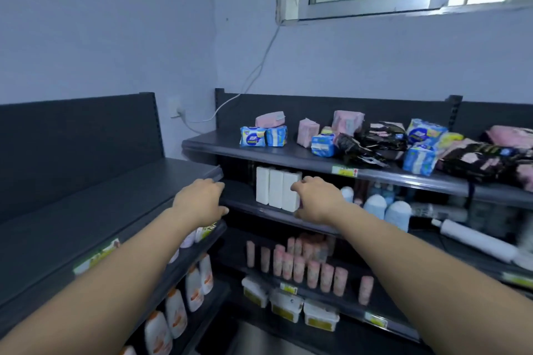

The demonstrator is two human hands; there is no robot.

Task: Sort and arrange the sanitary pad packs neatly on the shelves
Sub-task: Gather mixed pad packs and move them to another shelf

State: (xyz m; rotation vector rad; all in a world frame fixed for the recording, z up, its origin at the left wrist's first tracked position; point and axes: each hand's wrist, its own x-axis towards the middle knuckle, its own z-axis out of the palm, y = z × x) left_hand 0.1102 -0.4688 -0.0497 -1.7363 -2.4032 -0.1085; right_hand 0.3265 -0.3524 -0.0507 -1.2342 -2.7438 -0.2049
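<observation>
White packs (pixel 276 188), right hand (pixel 313 201) gripping 1

second shelf (pixel 240 198) bare left of white packs (pixel 275 189), top shelf (pixel 215 143) crowded rightward

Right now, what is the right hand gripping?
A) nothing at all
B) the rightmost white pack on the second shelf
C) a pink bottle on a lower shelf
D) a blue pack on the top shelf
B: the right hand has its fingers curled over the top of the rightmost white pack and its thumb under it; the pack stands upright on the second shelf.
</observation>
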